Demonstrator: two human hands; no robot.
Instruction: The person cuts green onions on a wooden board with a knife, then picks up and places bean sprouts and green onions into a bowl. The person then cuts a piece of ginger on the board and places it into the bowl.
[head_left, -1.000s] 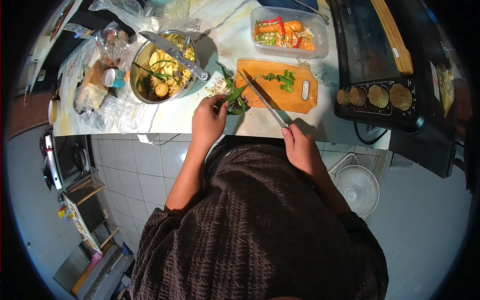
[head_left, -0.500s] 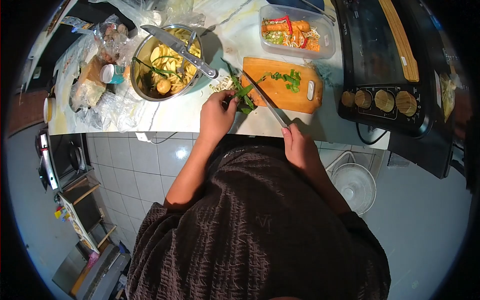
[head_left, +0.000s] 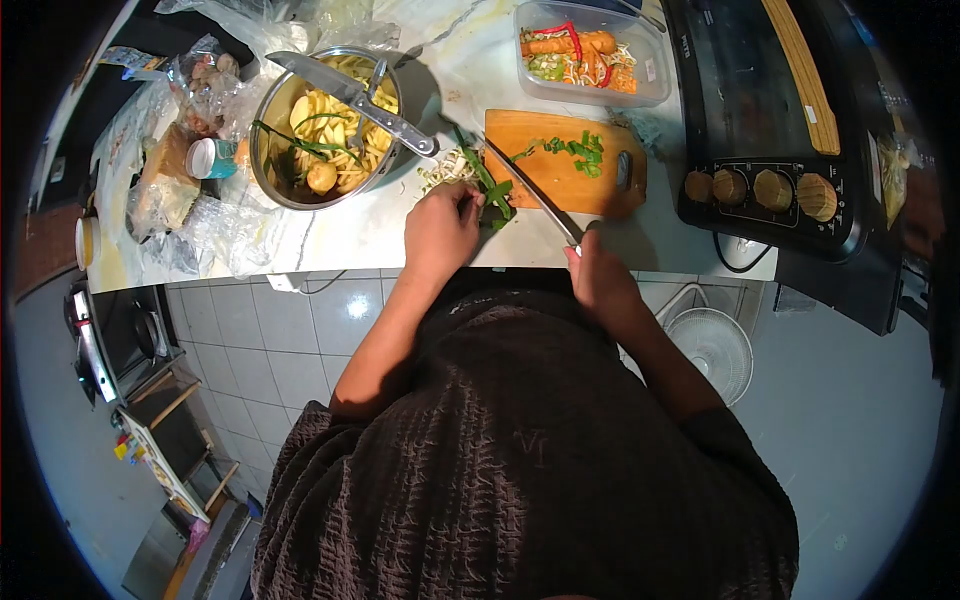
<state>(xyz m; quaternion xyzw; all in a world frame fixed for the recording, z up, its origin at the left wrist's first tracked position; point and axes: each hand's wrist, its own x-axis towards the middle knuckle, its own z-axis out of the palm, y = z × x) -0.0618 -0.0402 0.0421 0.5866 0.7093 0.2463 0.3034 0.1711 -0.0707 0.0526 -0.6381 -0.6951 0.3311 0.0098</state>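
Observation:
My left hand (head_left: pixel 440 228) grips a bunch of long green leaves (head_left: pixel 487 186) at the left end of a wooden cutting board (head_left: pixel 565 175). My right hand (head_left: pixel 598 275) holds the handle of a long knife (head_left: pixel 530 190), whose blade lies slantwise across the board's left part, right beside the leaves. A small heap of chopped green pieces (head_left: pixel 578 150) lies on the board's far side. White sprouts (head_left: pixel 440 172) lie on the counter just left of the leaves.
A metal pot (head_left: pixel 320 125) of cut yellow vegetables, with a second knife (head_left: pixel 350 92) laid across its rim, stands at left among plastic bags (head_left: pixel 210 215). A clear tub of mixed vegetables (head_left: pixel 590 55) sits behind the board. A black countertop oven (head_left: pixel 760 120) stands at right.
My left hand has drawn the green leaves closer against the board's end. The knife blade has shifted slightly along the board; my right hand sits nearer the counter's edge.

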